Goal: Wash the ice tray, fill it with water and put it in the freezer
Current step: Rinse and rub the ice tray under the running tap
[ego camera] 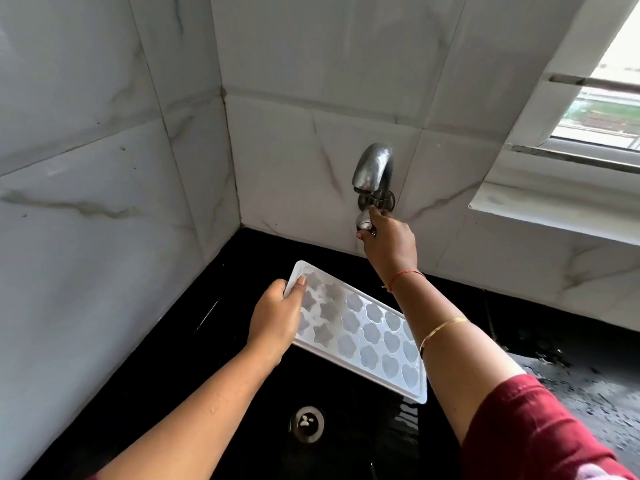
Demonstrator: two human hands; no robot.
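A white ice tray (367, 336) with several flower-shaped cups is held flat above the black sink (194, 393), below and left of the tap. My left hand (277, 317) grips its left end, thumb on top of the rim. My right hand (389, 242) reaches up to the wall tap (372, 169) and pinches the metal handle (365, 221) under the spout. No water stream shows from the spout. My right forearm crosses over the tray's right end and hides part of it.
The sink drain (306, 423) lies below the tray. White marble-look tiles (104, 202) form the corner walls at left and behind. A window sill (554, 209) juts out at upper right. Wet black counter (588, 386) runs to the right.
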